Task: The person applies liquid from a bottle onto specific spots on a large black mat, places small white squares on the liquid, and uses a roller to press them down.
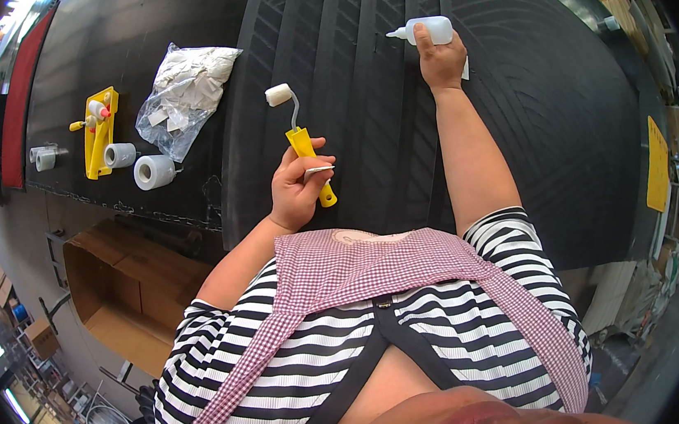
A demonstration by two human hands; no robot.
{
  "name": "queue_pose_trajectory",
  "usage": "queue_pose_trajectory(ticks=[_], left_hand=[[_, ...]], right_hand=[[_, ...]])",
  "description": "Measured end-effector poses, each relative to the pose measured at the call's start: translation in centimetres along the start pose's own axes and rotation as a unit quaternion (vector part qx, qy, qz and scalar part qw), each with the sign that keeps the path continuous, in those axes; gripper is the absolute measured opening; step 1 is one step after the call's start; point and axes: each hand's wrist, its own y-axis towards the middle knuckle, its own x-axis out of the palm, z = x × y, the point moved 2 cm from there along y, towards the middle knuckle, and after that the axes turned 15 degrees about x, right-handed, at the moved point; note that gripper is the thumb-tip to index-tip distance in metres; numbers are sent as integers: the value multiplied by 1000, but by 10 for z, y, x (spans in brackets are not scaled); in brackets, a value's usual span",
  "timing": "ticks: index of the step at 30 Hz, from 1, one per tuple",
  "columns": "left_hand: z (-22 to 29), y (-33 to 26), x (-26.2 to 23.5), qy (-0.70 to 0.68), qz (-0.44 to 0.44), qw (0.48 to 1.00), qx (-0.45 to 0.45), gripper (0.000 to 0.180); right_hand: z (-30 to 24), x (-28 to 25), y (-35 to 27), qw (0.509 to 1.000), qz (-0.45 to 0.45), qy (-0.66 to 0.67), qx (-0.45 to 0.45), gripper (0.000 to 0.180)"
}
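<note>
With left hand (pixel 294 192), gripping likely light roller (pixel 299 137) by handle (pixel 303 145); right of roller, with right hand (pixel 441 64), clasping squeezable-looking bottle (pixel 440 30) midway

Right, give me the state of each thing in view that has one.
Left hand: closed on the roller.
Roller: held by its handle, head pointing away from the person.
Right hand: closed around the bottle.
Bottle: held sideways, nozzle pointing left.
Bag: lying down, white contents inside.
Tray: holding small items.
Box: open.
</note>
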Motion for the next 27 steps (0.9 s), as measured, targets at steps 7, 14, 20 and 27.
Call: queue_pose_trajectory(ticks=[7, 14, 20, 27], left_hand=[[-1, 0, -1, 6, -4, 1000, 2, 10], [-2, -1, -1, -1, 0, 1000, 4, 10], [0, 0, -1, 14, -6, 1000, 9, 10], [1, 0, -1, 19, -8, 1000, 6, 11]], right_hand=[[5, -1, -2, 1000, -15, 20, -11, 33], [-5, -3, -5, 998, -30, 43, 28, 27], [-26, -6, -7, 993, -16, 68, 95, 27], [-31, -4, -9, 984, -68, 130, 99, 24]])
